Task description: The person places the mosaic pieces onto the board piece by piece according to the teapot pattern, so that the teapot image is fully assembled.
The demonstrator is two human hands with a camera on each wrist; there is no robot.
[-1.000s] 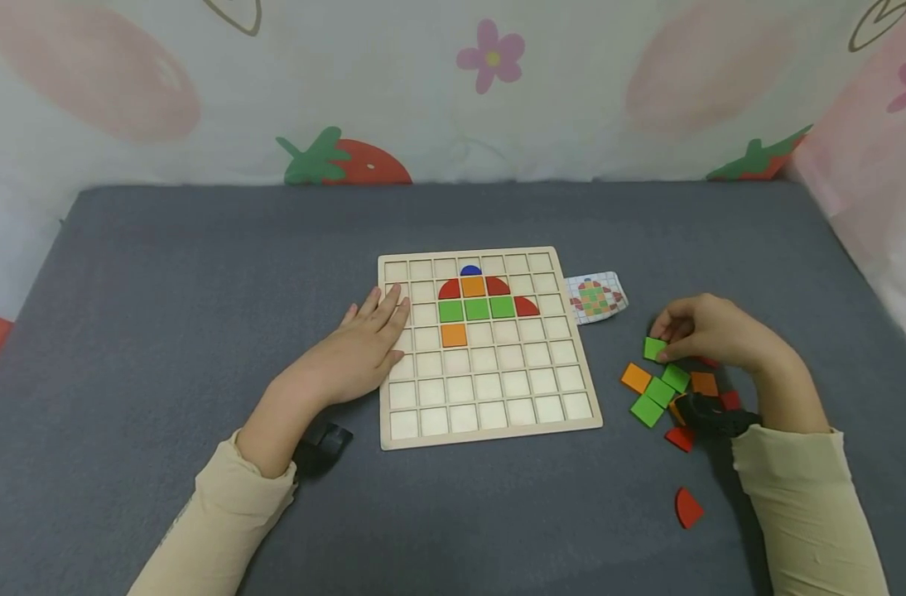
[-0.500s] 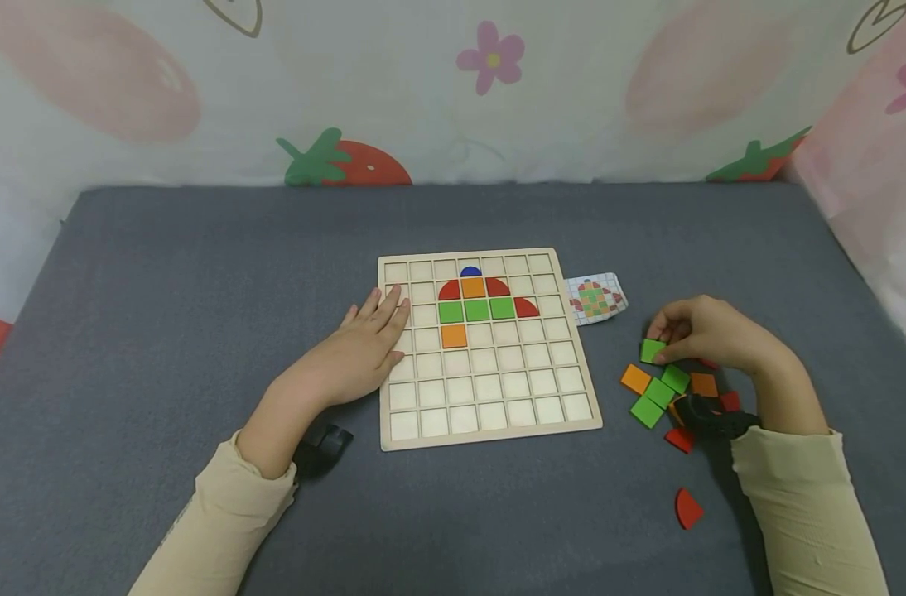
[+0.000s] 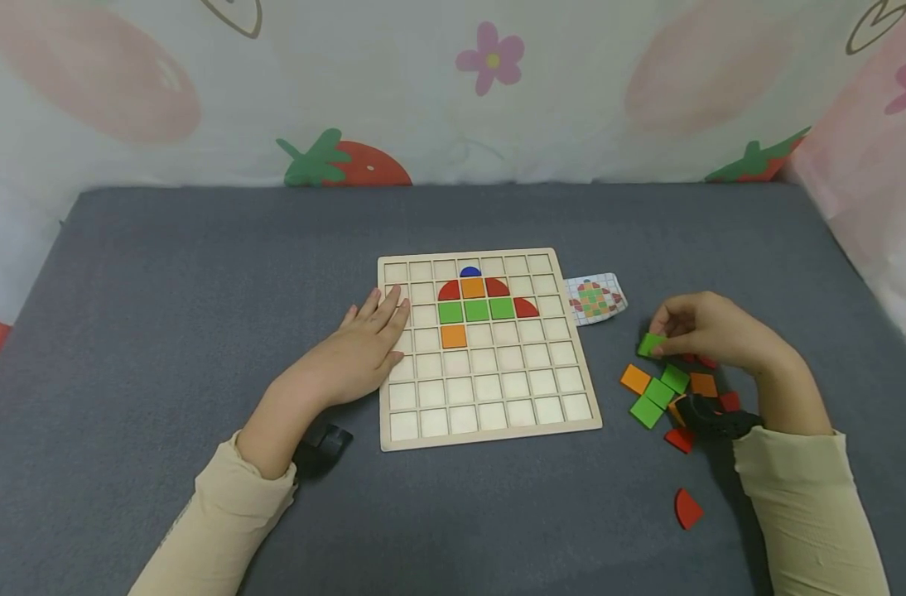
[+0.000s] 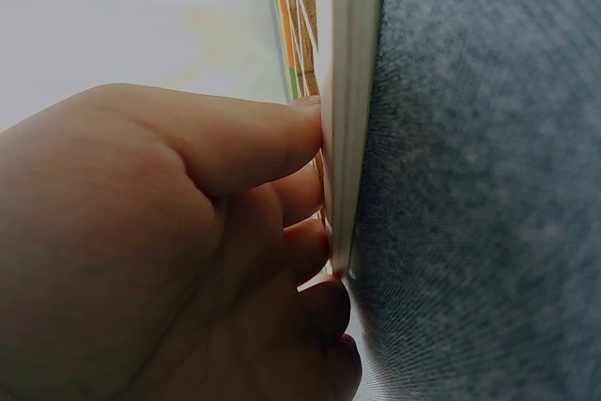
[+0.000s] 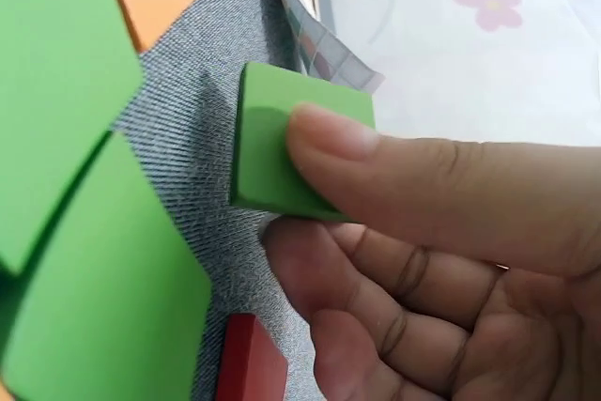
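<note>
"What do you see at the far left?"

"The left hand point(image 3: 356, 352). Its grip is spread, fingers straight out over the left edge of a wooden grid board point(image 3: 498, 360), which lies on the grey worktop point(image 3: 199, 265)."

"And on the board?"

"A lower orange square point(image 3: 454, 336), just beneath the left end of a green row point(image 3: 476, 310) of three. Above that row, an upper orange square point(image 3: 471, 288) sits between two red pieces, with a blue half-round point(image 3: 470, 271) over it. A red quarter point(image 3: 526, 307) finishes the green row on the right."

"Past the board?"

"A pattern card point(image 3: 597, 298) at its right edge. Then a loose orange square point(image 3: 635, 379) beside three loose green squares point(image 3: 658, 394)."

"What about the right hand point(image 3: 710, 331)?"

"Its grip is pinching a green tile point(image 3: 650, 345), thumb on the face. The tile is tilted, just beyond the loose pieces, well apart from the board."

"And below?"

"A red wedge point(image 3: 688, 508), lying near the right sleeve point(image 3: 811, 505)."
</note>
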